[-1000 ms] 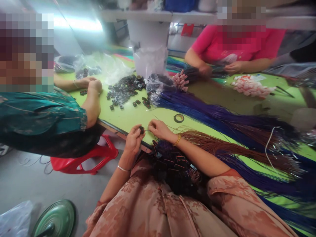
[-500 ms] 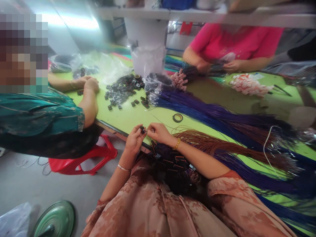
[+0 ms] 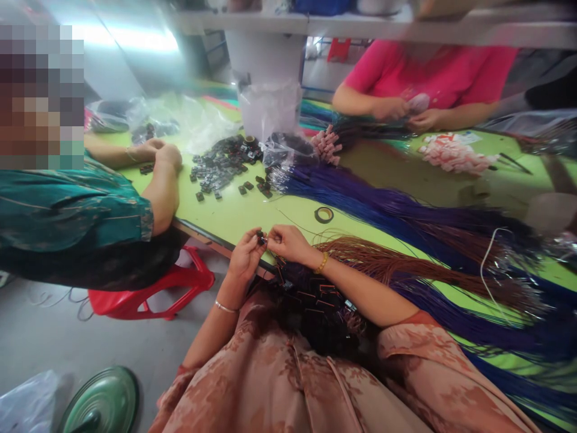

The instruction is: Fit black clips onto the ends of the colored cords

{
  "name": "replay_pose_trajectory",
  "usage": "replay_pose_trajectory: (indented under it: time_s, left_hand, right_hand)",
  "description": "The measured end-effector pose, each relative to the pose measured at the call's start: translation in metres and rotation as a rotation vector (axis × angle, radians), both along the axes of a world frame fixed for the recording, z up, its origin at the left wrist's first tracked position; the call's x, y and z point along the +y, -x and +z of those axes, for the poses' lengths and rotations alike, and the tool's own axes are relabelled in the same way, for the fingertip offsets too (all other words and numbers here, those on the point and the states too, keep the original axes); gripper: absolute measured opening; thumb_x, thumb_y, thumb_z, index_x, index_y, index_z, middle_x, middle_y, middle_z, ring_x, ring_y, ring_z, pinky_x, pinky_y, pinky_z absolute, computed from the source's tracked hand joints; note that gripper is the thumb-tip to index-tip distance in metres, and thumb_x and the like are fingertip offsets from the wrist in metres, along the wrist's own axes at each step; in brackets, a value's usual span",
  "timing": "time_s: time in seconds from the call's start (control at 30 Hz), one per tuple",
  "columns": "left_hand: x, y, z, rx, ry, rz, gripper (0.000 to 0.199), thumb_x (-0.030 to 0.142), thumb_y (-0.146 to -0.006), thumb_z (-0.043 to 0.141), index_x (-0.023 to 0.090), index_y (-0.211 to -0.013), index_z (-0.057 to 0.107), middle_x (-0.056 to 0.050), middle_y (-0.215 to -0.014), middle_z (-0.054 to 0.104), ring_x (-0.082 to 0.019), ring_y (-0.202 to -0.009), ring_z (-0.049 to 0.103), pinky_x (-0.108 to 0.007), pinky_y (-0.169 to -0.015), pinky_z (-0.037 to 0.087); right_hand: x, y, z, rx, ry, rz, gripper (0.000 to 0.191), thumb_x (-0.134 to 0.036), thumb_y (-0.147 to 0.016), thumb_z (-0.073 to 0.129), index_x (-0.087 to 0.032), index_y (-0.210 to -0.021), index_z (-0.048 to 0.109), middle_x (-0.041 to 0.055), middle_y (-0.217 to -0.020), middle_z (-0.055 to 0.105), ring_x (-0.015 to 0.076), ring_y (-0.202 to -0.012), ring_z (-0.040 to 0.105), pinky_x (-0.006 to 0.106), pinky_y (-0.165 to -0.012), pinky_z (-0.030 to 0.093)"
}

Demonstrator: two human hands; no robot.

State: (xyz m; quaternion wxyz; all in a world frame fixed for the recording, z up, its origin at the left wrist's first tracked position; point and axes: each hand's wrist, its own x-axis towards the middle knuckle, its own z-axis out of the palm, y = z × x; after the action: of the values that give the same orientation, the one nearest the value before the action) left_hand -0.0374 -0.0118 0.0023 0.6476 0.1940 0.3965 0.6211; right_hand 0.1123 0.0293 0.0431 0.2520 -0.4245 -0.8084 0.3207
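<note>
Hands meet at near table edge (image 3: 234,224). Left hand (image 3: 246,255) pinches small black connector (image 3: 260,237) between thumb and fingertips, held steady at chest height for close view. Right hand (image 3: 288,242) pinches thin wire at connector, fingertips touching it, likely for alignment. Brown wire bundle (image 3: 387,261) lies under right forearm, within reach. Loose black connectors (image 3: 220,168) heaped farther out, beside purple wire bundle (image 3: 360,198). Tape roll (image 3: 324,214) just beyond hands.

Green table (image 3: 243,213), red plastic stool (image 3: 153,291), grey floor (image 3: 54,337), bright window light (image 3: 135,39)
</note>
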Motion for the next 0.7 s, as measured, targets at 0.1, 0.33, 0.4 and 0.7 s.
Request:
replay_pose_trajectory:
  time_s: [0.1,0.33,0.4,0.7]
  left_hand:
    - [0.000,0.000,0.000,-0.005,0.008,0.001,0.023,0.013,-0.073,0.068,0.016,-0.096,0.064,-0.005,-0.087,0.065,-0.013,-0.082,0.062,-0.027,-0.081,0.050]
    - [-0.001,-0.003,0.002,0.008,-0.005,0.032,0.026,0.015,-0.069,0.073,0.015,-0.094,0.066,-0.003,-0.085,0.065,-0.011,-0.080,0.062,-0.023,-0.078,0.050]
    - [-0.002,-0.006,0.002,0.044,0.000,0.049,0.029,0.016,-0.067,0.076,0.015,-0.094,0.066,-0.002,-0.082,0.064,-0.010,-0.077,0.061,-0.022,-0.075,0.050]
    - [0.000,-0.013,0.000,0.095,0.041,0.131,0.034,0.020,-0.061,0.081,0.014,-0.089,0.064,-0.001,-0.078,0.064,-0.010,-0.073,0.062,-0.024,-0.073,0.050]
  right_hand:
    - [0.000,0.001,0.000,-0.013,-0.001,-0.002,0.013,-0.022,-0.077,0.059,-0.016,-0.066,0.060,-0.0016,-0.059,0.056,0.0102,-0.055,0.042,0.023,-0.055,0.027]
    - [-0.001,0.002,0.001,-0.030,-0.008,-0.014,0.011,-0.019,-0.077,0.058,-0.016,-0.067,0.060,-0.0013,-0.060,0.057,0.0100,-0.055,0.044,0.022,-0.055,0.026]
    - [-0.001,0.002,0.000,-0.042,-0.021,-0.006,0.009,-0.018,-0.077,0.058,-0.015,-0.069,0.060,-0.0006,-0.062,0.058,0.0105,-0.057,0.045,0.023,-0.056,0.027]
    - [0.004,-0.001,-0.007,-0.091,-0.119,0.042,0.010,-0.018,-0.081,0.054,-0.015,-0.077,0.062,0.0038,-0.073,0.063,0.0131,-0.066,0.050,0.024,-0.062,0.031]
